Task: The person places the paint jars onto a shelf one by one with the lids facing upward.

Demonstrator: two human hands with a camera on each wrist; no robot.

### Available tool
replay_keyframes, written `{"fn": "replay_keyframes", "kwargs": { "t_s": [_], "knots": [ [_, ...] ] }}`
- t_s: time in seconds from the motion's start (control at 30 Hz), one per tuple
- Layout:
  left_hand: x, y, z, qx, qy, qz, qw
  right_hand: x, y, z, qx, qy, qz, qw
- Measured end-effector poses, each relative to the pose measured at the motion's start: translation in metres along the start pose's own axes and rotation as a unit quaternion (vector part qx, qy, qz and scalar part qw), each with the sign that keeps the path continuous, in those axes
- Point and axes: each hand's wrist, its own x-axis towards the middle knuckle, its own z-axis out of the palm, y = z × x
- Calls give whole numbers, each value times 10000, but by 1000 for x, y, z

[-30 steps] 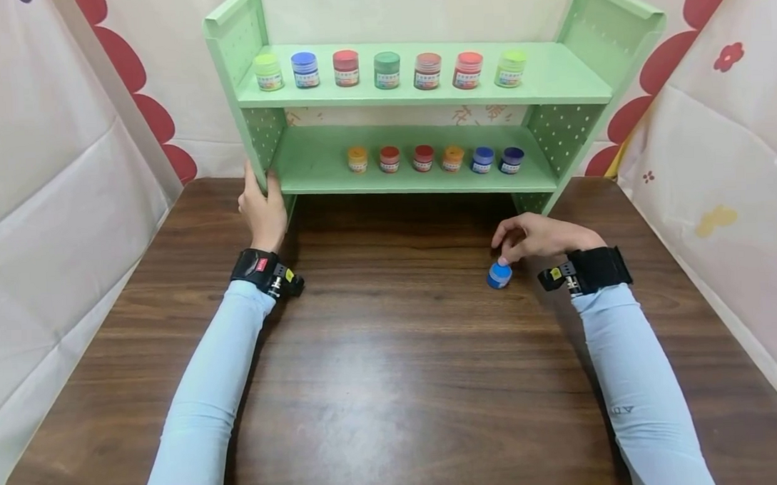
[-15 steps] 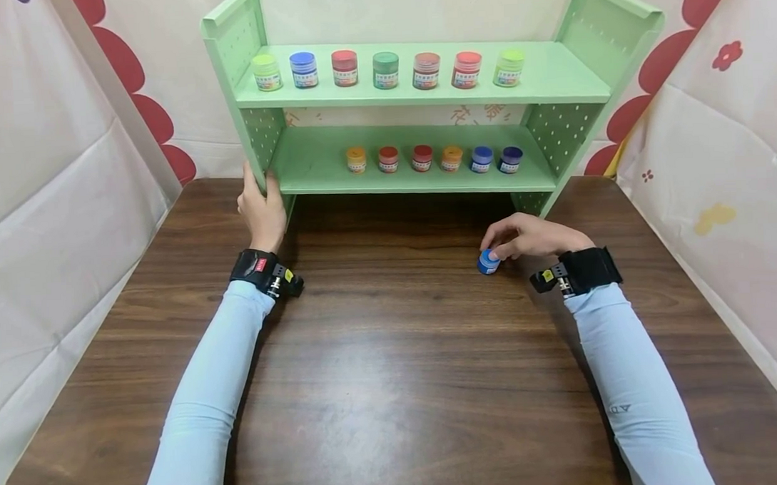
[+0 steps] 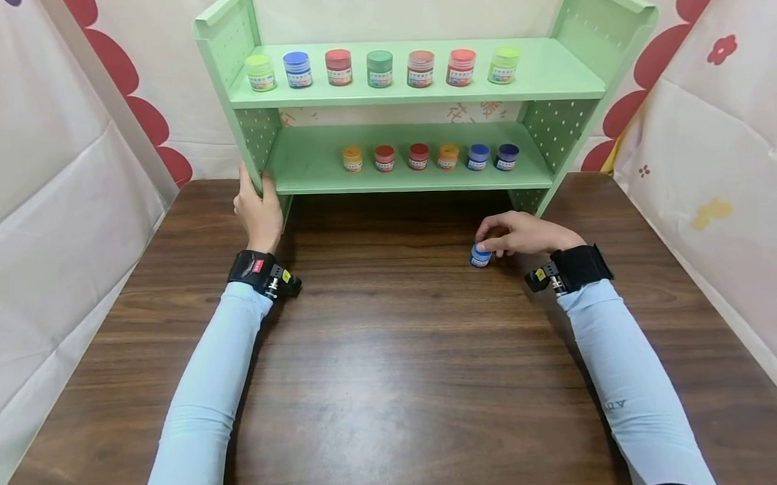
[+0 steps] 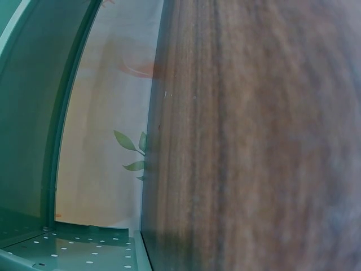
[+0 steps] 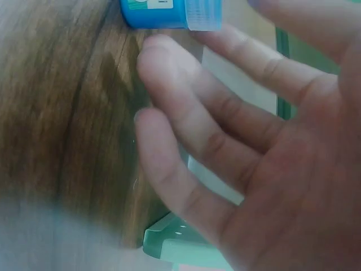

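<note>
Between the thumb and fingers of my right hand (image 3: 523, 234) is a small blue paint jar (image 3: 480, 256), pinched at its lid close over the wooden table. The right wrist view shows the jar's blue body (image 5: 158, 14) with a label and a ridged clear lid; the other fingers are loosely bent below it. My left hand (image 3: 260, 215) grips the lower left side panel of a green two-tier shelf (image 3: 316, 181), thumb on the inner side and fingers on the outer. In the left wrist view, only the shelf's underside, its dotted panel (image 4: 84, 251) and the table appear.
Several larger paint jars (image 3: 379, 70) line the upper tier. Several smaller ones, such as a dark blue jar (image 3: 507, 158) at the right end, stand on the lower tier. The brown table (image 3: 393, 385) extends in front; printed cloth (image 3: 732, 152) hangs around the sides.
My right hand has carried the blue paint jar left and back towards the shelf. My left hand keeps its grip on the side panel. The head view has shifted slightly.
</note>
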Motion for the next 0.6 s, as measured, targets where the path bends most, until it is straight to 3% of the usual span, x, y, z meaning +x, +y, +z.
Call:
{"fn": "replay_keyframes", "kwargs": {
  "t_s": [0.33, 0.6],
  "knots": [
    [1, -2, -2, -28, 19, -2, 10000, 3, -3, 0, -385, -147, -488, 9980],
    [1, -3, 0, -46, -23, 62, 10000, 1, -1, 4, -124, -92, -156, 9998]
  ]
}}
